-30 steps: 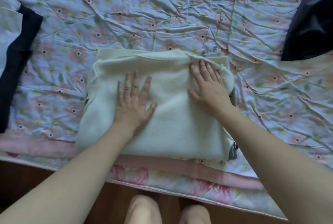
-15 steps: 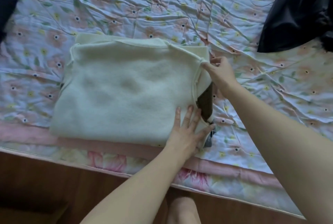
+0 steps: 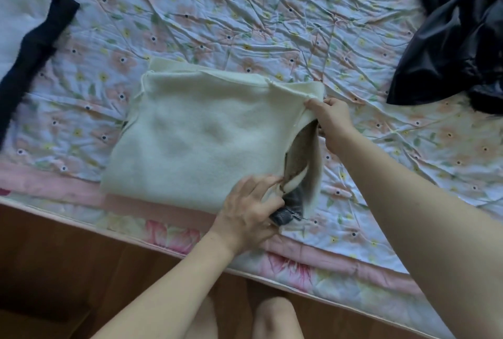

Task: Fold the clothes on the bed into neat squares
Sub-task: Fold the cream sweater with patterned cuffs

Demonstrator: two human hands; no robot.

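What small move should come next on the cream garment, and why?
Probably tuck the grey piece back under the fold. The cream garment is nearly square, but its right side gapes open where the right hand pinches the far corner and the left hand grips the near one.

Readable text, labels, brands, numbers, signs: none. You will find no lettering on the cream folded garment [image 3: 201,142], nor on the small grey tab [image 3: 285,214] at its near right corner (possibly a sewn-in label, but too blurred to show any characters). The floral bed sheet [image 3: 245,25] carries a printed flower pattern only, no words. The black garment at the far right [image 3: 457,39] and the dark garment at the left [image 3: 35,41] show you no logo or print. The white fabric in the far left corner [image 3: 19,11] is likewise plain.
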